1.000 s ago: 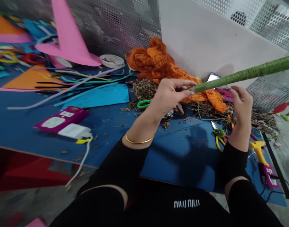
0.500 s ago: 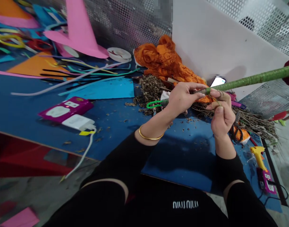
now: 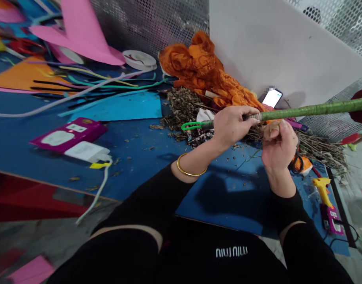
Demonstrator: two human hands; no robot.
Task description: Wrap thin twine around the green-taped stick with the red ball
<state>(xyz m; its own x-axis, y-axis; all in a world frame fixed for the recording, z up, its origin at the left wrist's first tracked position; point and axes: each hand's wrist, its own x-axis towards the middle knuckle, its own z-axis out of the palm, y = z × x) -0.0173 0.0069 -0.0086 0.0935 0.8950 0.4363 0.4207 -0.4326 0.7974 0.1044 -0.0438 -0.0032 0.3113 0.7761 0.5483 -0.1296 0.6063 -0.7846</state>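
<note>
My left hand point(image 3: 232, 125) grips the near end of a long rod wrapped in green tape point(image 3: 314, 109), which runs out to the right above the blue mat point(image 3: 133, 150). My right hand point(image 3: 279, 146) is closed just under the rod beside the left hand, fingertips touching the wrap; a thin green cord point(image 3: 248, 157) hangs below it. A gold bangle point(image 3: 191, 171) sits on my left wrist. Whether the right hand pinches the cord is hard to see.
Behind the hands lie dry twigs point(image 3: 183, 108), orange cloth point(image 3: 204, 75), green-handled scissors point(image 3: 190, 126) and a lit phone point(image 3: 272, 97). A purple power strip point(image 3: 68, 134) with a white plug lies left. A yellow glue gun point(image 3: 323, 190) lies right. Coloured foam sheets and strips fill the far left.
My right hand rose from below the rod to its underside next to the left hand. The rod dropped lower and flatter, and the view shifted slightly.
</note>
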